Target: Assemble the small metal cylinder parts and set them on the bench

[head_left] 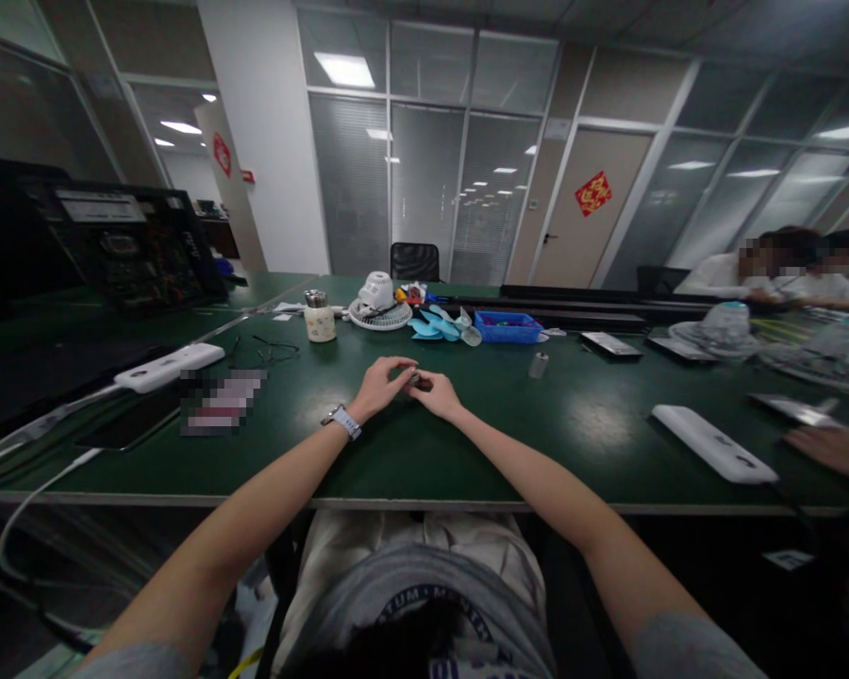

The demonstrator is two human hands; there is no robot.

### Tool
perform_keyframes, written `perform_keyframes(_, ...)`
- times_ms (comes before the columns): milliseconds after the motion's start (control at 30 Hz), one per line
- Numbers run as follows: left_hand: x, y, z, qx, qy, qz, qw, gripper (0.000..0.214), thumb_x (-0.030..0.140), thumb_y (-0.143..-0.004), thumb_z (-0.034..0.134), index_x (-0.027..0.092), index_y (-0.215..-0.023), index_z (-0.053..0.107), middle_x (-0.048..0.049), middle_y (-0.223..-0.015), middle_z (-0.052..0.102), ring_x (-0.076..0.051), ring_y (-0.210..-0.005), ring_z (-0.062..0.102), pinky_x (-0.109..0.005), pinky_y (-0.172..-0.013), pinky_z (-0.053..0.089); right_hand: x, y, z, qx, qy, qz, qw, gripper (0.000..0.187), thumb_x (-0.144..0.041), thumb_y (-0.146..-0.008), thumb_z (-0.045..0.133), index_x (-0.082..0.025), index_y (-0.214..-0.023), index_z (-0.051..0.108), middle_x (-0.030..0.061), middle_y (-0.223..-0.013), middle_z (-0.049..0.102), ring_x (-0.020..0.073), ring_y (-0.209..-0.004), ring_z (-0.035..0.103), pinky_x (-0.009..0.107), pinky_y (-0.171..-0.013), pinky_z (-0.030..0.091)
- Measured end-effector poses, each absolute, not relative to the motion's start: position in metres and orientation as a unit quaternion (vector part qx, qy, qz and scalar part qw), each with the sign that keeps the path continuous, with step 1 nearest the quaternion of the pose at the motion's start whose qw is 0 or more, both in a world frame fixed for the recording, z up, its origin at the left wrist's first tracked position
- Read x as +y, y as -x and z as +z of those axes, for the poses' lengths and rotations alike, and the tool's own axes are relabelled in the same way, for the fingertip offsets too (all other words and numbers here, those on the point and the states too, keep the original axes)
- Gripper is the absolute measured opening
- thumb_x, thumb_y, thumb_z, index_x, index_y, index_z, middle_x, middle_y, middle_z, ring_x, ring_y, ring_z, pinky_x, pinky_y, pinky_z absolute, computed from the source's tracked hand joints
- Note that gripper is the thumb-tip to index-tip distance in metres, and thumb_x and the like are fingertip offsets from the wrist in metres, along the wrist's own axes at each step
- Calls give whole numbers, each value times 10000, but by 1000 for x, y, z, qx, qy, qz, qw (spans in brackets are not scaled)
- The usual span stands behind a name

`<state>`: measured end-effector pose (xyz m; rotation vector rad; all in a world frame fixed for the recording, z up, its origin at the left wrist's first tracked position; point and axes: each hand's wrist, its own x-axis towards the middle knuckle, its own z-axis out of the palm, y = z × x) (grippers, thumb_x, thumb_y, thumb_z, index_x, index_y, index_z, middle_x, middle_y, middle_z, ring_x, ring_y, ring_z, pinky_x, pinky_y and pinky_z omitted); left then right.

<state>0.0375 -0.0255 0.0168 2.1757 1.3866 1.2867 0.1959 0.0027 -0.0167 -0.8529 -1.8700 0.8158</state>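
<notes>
My L hand [384,384] & R hand [440,394] both pinched a small metallic part [415,378] mid-bench [467,471], prob. to steady it from both sides, w/ a grey cylinder [539,365] upright to the right, prob. for easy reach.

Green tabletop [396,467]; blue tray [509,334], cream jar [321,324], metal cylinder [539,365] atop

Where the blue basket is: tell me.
In the head view, the blue basket stands beyond and right of the right hand, beside the light-blue blades.
</notes>
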Motion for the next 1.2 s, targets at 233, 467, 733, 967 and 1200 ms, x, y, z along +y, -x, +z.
perform_keyframes(233, -28, -41, 21, 469, -741, 462, 133, 216, 321, -813, 608, 195, -982, 658, -45, -959, 723, -188, -930, 652, -307, -883, 462, 4, -197, -24, -729, 375, 331, 467, 335, -430, -661, 732, -200, -886, 641, 48, -884, 719, 197, -811, 677, 313, -741, 524)
perform_keyframes(467, -21, -39, 21, 501, -673, 536, 95, 248, 363, -803, 626, 186, -964, 564, -52, -915, 731, -178, -853, 678, -264, -733, 476, -9, -202, -15, -732, 458, 214, 458, 435, -571, -602, 729, -223, -670, 477, -10, -684, 646, 159, -638, 604, 255, -580, 439)
perform_keyframes(733, 4, 0, -1, 568, -707, 398, 140, 304, 306, -740, 702, 201, -1000, 584, -41, -837, 751, -195, -829, 696, -288, -779, 479, -9, -218, -11, -735, 491, 140, 446, 502, -636, -616, 681, -228, -624, 388, -38, -623, 566, 140, -589, 517, 238, -543, 341)
perform_keyframes(967, 6, -5, -8, 557, -716, 387, 166, 420, 322, -785, 651, 203, -1167, 527, -49, -913, 750, -192, -896, 684, -302, -848, 475, -5, -221, -16, -707, 503, 162, 469, 496, -599, -590, 719, -224, -620, 394, -36, -636, 576, 142, -611, 521, 243, -557, 365)
perform_keyframes(1200, 7, -5, -2, 593, -661, 431, 160, 339, 174, -872, 388, 161, -1198, 481, -82, -1019, 723, -162, -815, 671, -291, -779, 489, -8, -216, -6, -564, 450, 459, 519, 328, -419, -632, 775, -187, -793, 607, 50, -861, 693, 179, -798, 645, 294, -717, 511)
